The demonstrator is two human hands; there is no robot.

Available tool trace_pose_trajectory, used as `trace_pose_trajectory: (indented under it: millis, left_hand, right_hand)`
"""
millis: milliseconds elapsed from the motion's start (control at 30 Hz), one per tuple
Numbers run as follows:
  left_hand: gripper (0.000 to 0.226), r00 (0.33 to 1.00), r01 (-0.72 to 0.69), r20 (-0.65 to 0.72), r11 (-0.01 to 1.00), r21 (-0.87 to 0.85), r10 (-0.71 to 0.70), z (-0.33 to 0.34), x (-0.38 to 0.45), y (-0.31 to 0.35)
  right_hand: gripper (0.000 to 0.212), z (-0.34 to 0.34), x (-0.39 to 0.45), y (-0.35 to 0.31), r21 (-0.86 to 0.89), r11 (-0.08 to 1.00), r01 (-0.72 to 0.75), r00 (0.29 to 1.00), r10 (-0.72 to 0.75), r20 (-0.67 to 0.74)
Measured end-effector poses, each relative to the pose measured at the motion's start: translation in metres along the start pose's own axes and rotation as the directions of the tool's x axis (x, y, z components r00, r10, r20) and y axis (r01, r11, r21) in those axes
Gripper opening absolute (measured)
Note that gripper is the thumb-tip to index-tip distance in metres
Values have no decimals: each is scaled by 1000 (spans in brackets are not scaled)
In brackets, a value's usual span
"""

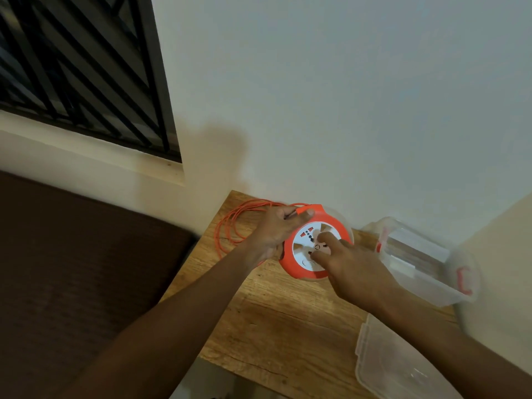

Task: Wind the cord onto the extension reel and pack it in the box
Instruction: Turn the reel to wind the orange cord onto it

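An orange extension reel [331,223] with a white socket face lies flat on the wooden table [276,321]. My left hand [276,228] grips its left rim and handle near the top. The fingertips of my right hand [348,269] press on the white centre of the reel. Loose orange cord [230,228] lies in loops on the table to the left of the reel, partly behind my left hand. A clear plastic box [423,266] with orange latches stands open to the right of the reel.
The clear box lid [394,367] lies on the table's near right corner. A wall runs behind the table and another on the right. A dark brown surface [72,269] lies to the left, below a barred window [80,67].
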State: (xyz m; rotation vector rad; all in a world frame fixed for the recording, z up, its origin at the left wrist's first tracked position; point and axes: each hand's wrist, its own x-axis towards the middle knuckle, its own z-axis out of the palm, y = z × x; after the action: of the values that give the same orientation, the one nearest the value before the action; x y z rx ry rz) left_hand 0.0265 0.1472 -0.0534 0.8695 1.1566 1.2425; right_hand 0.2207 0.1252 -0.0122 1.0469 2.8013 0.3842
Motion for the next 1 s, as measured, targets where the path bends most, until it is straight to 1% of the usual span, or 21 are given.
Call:
trace_pose_trajectory:
  millis: [33, 100, 233, 300, 367, 433, 500, 567, 667, 767, 867, 900, 933, 967, 1000]
  left_hand:
    - [33, 1000, -2, 4, 1000, -3, 2, -2, 0, 0]
    - [36, 1000, -13, 15, 1000, -1, 13, -5, -1, 0]
    - [36, 999, -44, 23, 999, -20, 44, -13, -1, 4]
    - [35, 998, -61, 23, 998, -35, 62, -17, -3, 8]
    - [34, 997, -70, 26, 997, -27, 71, -22, -4, 10]
    - [36, 996, -83, 35, 996, -18, 83, -25, -5, 7]
    - [38, 996, -79, 46, 997, -2, 79, -26, -7, 4]
    - [33, 995, -79, 72, 996, 34, 76, -26, -8, 0]
    - [17, 990, -94, 114, 990, 104, 82, -22, -11, -5]
    - [19, 988, -121, 117, 981, 151, 103, -20, -11, -5]
    - [45, 990, -119, 90, 984, 130, 108, -20, -9, -2]
    - [47, 991, -118, 69, 987, 110, 111, -20, -9, -2]
    - [44, 991, -127, 49, 986, 106, 122, -19, -8, -2]
    - [39, 991, -135, 41, 984, 113, 131, -18, -8, -1]
    - [34, 990, -138, 32, 983, 123, 135, -17, -7, -1]
  right_hand:
    - [61, -1, 1, -2, -19, 999, 38, 999, -38, 7]
    - [61, -5, 4, -6, -41, 997, 62, 998, -62, 7]
    - [63, -14, 10, -15, -72, 997, 27, 999, -29, -20]
    - [71, -15, 13, -17, -53, 998, -21, 1000, 21, -10]
    - [77, -14, 15, -16, 9, 998, -65, 998, 65, -2]
    - [78, -12, 16, -16, 46, 996, -70, 998, 70, -1]
    - [79, -10, 17, -19, 44, 998, -43, 999, 41, 31]
    - [81, -3, 18, -24, 44, 999, -8, 997, 5, 74]
    - [80, 3, 17, -23, 5, 1000, 14, 994, -15, 105]
    - [83, 7, 14, -22, -38, 999, 0, 998, 3, 69]
    - [99, 10, 14, -22, 70, 992, -101, 995, 100, 23]
    - [102, 11, 15, -24, 128, 981, -147, 989, 147, 15]
    - [103, 11, 16, -26, 217, 956, -196, 980, 196, 22]
    - [104, 11, 17, -30, 353, 903, -247, 969, 240, 64]
    - [105, 10, 19, -33, 511, 808, -293, 956, 261, 135]
